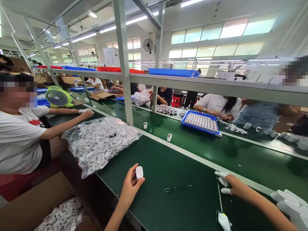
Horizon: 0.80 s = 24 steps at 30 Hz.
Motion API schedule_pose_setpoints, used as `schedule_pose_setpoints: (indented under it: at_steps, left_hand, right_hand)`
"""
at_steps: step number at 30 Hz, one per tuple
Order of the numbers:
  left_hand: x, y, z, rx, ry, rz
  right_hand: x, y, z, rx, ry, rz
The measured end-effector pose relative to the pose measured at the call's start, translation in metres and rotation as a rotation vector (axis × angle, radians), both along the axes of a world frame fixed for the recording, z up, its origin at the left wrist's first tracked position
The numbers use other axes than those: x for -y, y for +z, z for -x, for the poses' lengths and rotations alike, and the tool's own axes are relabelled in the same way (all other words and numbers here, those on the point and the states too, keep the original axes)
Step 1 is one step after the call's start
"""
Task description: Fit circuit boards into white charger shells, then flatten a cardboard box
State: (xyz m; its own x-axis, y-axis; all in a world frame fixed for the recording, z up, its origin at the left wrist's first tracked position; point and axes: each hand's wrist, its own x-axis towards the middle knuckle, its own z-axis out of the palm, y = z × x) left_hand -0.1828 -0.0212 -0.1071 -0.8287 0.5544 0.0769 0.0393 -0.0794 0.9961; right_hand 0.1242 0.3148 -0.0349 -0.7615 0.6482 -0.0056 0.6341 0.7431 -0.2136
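Observation:
My left hand (130,184) grips a small white plastic housing (139,172) with rounded corners, held upright between thumb and fingers above the green work surface (154,208). Out to the right, my right hand (232,184) reaches low over the surface with its fingers apart, white covers on the fingertips. Nothing shows clearly between those fingers. A thin pale strip runs beside them toward a crumpled white piece with a yellow spot (224,221). Between my hands lies a thin dark tool (177,188), perhaps tweezers.
A clear bag of white parts (106,141) lies at left; below it stands a carton (48,199) holding more. Two white units (169,137) (145,125) rest on the green belt near a blue tray (201,122). White cups (291,205) stand at right. A co-worker (21,134) sits left.

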Motion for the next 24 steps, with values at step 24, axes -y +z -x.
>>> schedule_pose_setpoints:
  at_steps: [24]
  left_hand:
    - [-0.099, 0.191, -0.085, -0.915, -0.749, -0.412]
  right_hand:
    - [0.185, 0.144, 0.037, -1.412, 0.427, 0.218]
